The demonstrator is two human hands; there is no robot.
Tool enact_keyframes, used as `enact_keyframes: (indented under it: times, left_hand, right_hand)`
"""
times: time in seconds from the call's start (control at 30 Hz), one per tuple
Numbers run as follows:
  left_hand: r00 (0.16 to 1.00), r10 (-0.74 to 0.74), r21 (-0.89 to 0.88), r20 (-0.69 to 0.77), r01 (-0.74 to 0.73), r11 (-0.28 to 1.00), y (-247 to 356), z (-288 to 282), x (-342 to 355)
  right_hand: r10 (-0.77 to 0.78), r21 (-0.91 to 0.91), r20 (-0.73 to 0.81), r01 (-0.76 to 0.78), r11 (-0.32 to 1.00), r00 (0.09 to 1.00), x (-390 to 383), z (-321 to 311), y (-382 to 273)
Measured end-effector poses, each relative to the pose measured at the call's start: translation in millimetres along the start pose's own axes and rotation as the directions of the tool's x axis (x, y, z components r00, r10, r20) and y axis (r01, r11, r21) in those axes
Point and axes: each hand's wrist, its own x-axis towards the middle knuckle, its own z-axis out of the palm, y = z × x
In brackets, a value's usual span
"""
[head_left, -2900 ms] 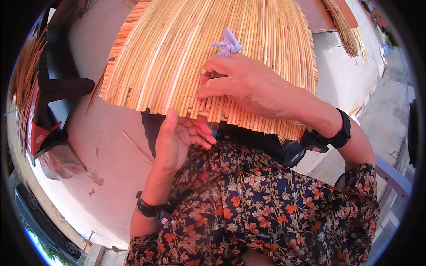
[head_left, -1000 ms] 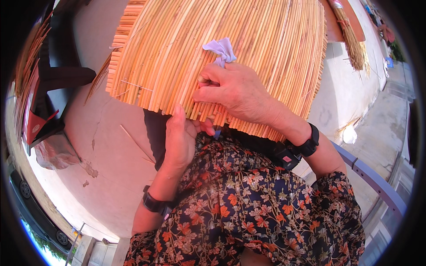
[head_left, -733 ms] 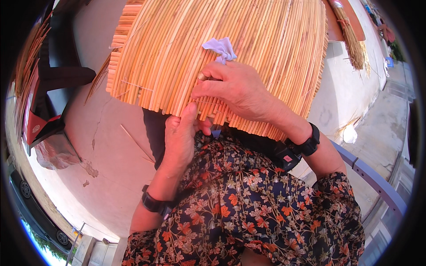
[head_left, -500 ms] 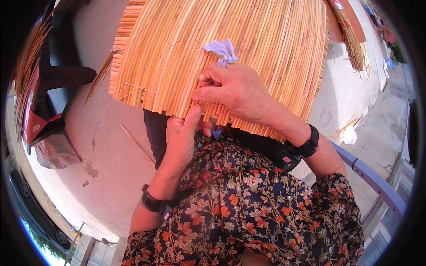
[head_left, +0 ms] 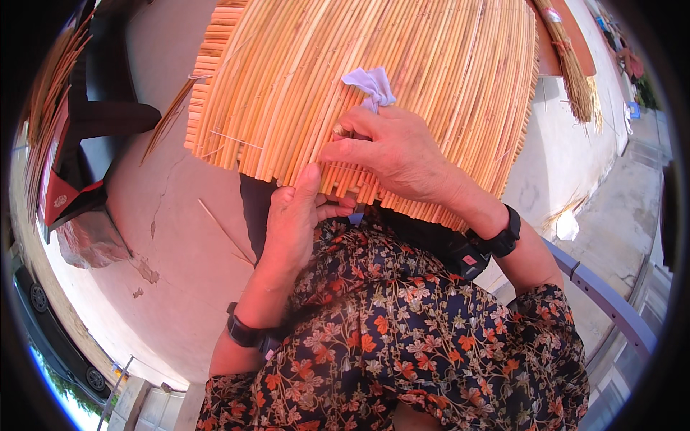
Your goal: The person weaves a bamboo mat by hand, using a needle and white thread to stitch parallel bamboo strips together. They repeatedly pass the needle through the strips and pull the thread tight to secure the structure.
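Note:
Across my lap lies a mat of pale reed stalks [head_left: 287, 86], laid side by side with uneven near ends and a few white threads. My left hand [head_left: 291, 215] grips its near edge, thumb on top and fingers curled beneath. Just above, my right hand [head_left: 395, 151] rests on the stalks with its fingers bent in a closed pinch. What is between those fingers is hidden, and a small metallic band shows at a finger. From behind the right hand pokes a knotted lavender cloth strip [head_left: 370, 85]. A bit of blue [head_left: 356, 218] shows under the edge.
Thin stalks [head_left: 54, 108] lean against a dark piece of furniture [head_left: 115, 118] on the left. A bound straw bundle [head_left: 571, 65] hangs off a brown surface at the right. A loose stick [head_left: 223, 226] lies on the floor. A grey curved rail [head_left: 611, 302] runs along my right side.
The mat's near left corner and both hands sit slightly further right and higher in view. The left hand's fingers have shifted a little under the edge; the right hand keeps its pinch.

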Motion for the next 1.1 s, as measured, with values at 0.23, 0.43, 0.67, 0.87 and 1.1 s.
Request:
enact_keyframes:
  times: [0.23,0.43,0.67,0.87,1.1]
  left_hand:
    - [0.996,-0.029,0.061,0.085,0.024,0.998,1.1,-6.1,2.2]
    - [0.992,0.125,-0.472,-0.026,-0.123,0.873,10.3,10.2,-4.0]
    - [0.974,0.161,-0.302,-0.161,-0.204,0.931,4.3,13.1,5.5]
    - [0.972,0.199,-0.198,-0.126,-0.221,0.955,0.6,7.3,5.5]
    - [0.976,0.173,-0.265,-0.135,-0.204,0.942,1.8,9.2,6.3]
  right_hand:
    - [-0.078,-0.044,-0.037,0.077,0.996,0.996,1.4,1.7,1.4]
    - [-0.104,-0.06,-0.041,0.101,0.993,0.994,0.7,2.2,2.7]
    - [-0.078,-0.08,-0.018,0.077,0.994,0.997,-1.3,-1.0,1.0]
    - [-0.059,-0.122,-0.04,0.054,0.991,0.997,-0.2,-0.1,-3.1]
    - [-0.111,-0.167,0.062,0.12,0.979,0.992,-0.9,4.6,2.8]
